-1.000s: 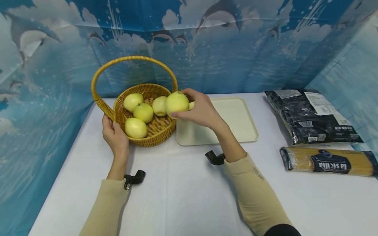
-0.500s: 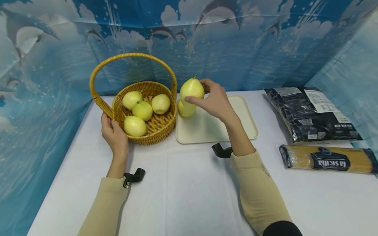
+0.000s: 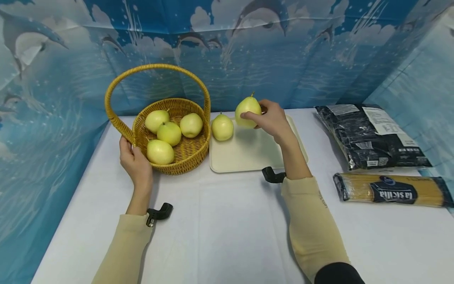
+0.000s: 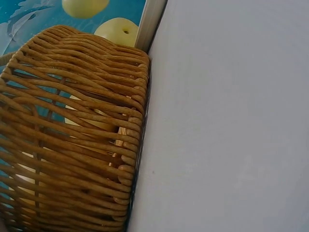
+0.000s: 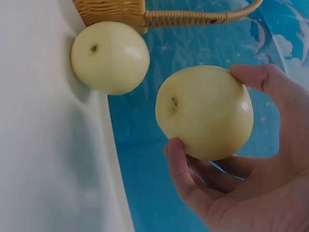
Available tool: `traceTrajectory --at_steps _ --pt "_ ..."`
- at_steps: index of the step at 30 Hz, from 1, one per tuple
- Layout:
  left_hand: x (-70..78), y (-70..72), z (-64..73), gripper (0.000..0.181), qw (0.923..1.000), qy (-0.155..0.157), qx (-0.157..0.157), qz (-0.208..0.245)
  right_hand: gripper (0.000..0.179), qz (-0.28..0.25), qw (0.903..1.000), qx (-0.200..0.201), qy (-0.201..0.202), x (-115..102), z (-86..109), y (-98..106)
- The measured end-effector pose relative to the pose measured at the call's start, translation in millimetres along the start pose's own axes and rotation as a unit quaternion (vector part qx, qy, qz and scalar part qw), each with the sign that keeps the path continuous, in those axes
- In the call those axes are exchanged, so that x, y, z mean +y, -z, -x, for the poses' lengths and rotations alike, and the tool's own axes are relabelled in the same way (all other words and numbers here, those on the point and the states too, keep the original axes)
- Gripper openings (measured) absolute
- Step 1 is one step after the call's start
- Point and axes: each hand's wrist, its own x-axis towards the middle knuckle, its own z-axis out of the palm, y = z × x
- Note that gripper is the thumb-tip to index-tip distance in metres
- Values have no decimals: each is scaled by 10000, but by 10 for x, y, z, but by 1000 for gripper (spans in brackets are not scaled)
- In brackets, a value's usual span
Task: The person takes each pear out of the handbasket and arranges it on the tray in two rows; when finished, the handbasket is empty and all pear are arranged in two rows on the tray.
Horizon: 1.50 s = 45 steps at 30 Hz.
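Note:
In the head view my right hand [image 3: 273, 120] holds a yellow-green pear [image 3: 248, 112] over the cream tray [image 3: 244, 157]. The right wrist view shows thumb and fingers on opposite sides of this pear [image 5: 205, 113], its stemless end towards the camera. A second pear [image 3: 222, 127] sits upright at the tray's left end, beside the basket. My left hand [image 3: 136, 163] grips the left side of the woven basket [image 3: 189, 159] near the foot of its handle [image 3: 159, 66]. Several pears [image 3: 160, 152] lie inside. The left wrist view shows the basket's wall [image 4: 77, 140], while that hand is mostly hidden there.
Right of the tray lies a black plastic package [image 3: 376, 138] with white labels. In front of it is a pack of spaghetti [image 3: 393, 190]. A blue dolphin-print curtain [image 3: 227, 79] hangs right behind the white-covered table [image 3: 227, 228].
My right hand has lifted the pear from above the basket's right rim and carried it right, over the tray. The pear on the tray now shows fully. My left hand stays at the basket.

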Motion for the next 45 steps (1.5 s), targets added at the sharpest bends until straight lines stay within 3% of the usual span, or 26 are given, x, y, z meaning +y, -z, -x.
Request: traceTrajectory --at_steps 18,22,28,34,39,45 --pt "36 1 17 54 9999 -118 -46 39 86 611 9922 -105 -1080 378 -159 -150" --pt "-13 6 0 54 9999 -155 -14 39 80 399 9950 114 -914 392 -161 -144" --pt "-243 36 -101 53 9996 -266 41 48 63 227 9962 508 -668 400 -182 -132" --pt "-351 57 -138 53 9996 -285 42 38 75 433 9974 423 -396 425 -207 -168" --pt "-252 33 -101 53 9998 -218 24 6 77 689 9960 345 -447 427 -195 -172" --pt "-49 -3 -17 53 9999 -112 36 81 86 705 9929 157 -946 399 -161 -163"
